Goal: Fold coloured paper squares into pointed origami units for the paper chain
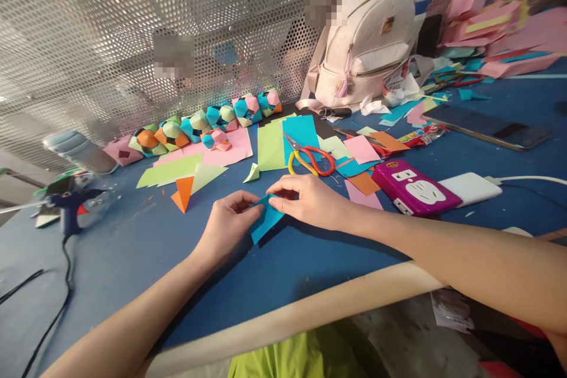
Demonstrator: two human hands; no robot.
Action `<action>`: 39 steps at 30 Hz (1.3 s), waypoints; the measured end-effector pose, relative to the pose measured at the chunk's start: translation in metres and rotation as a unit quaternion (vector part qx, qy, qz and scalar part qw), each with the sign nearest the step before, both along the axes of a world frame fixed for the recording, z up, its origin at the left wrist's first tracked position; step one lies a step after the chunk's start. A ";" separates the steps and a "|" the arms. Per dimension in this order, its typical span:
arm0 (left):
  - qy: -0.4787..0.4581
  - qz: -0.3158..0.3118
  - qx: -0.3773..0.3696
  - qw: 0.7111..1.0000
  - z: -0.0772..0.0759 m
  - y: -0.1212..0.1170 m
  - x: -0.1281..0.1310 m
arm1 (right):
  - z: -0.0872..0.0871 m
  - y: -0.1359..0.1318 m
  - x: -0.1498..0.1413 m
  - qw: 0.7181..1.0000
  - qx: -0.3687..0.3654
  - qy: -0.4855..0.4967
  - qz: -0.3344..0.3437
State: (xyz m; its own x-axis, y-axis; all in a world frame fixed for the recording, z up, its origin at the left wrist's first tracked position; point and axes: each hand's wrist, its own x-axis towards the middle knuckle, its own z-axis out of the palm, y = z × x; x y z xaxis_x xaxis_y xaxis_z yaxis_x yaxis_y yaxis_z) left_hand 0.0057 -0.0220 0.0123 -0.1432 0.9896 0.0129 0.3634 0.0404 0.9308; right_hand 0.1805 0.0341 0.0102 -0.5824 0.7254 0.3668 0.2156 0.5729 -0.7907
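Observation:
Between my two hands is a small piece of blue paper (pixel 268 223), held just above the blue table. My left hand (pixel 230 218) pinches its left side, thumb on top. On the upper right side of the paper, my right hand (pixel 305 198) closes with thumb and fingertips. The fingers' undersides are hidden. Just beyond my right hand lie scissors (pixel 305 156) with red and yellow handles. A small folded light green piece (pixel 253 173) rests past my left hand, and an orange folded piece (pixel 183 192) lies further left.
Several multicoloured paper balls (pixel 195 125) line the back, beside a bottle (pixel 82 150). A glue gun (pixel 73 207) with a cord is at left. A cream backpack (pixel 372 41) stands against the perforated metal screen (pixel 110 23). A purple power strip (pixel 414 188) and a phone (pixel 487 126) lie right.

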 end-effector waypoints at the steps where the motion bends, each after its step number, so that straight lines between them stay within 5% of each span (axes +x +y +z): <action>1: -0.018 0.005 -0.004 1.000 0.000 0.000 0.000 | 0.000 0.000 0.000 1.000 -0.006 -0.007 -0.005; 10: -0.035 0.004 -0.022 0.999 -0.002 -0.001 0.007 | -0.005 0.000 -0.002 0.999 0.014 -0.007 -0.036; 20: 0.050 -0.002 -0.007 0.999 -0.003 -0.005 0.010 | 0.001 -0.005 -0.001 1.000 0.027 0.002 0.001; 27: 0.017 -0.032 -0.027 0.999 0.006 -0.005 0.012 | -0.001 -0.003 0.001 0.997 0.072 0.010 0.031; 39: -0.062 0.044 0.007 0.997 -0.003 -0.002 0.008 | 0.002 -0.004 -0.001 0.998 -0.042 -0.037 -0.039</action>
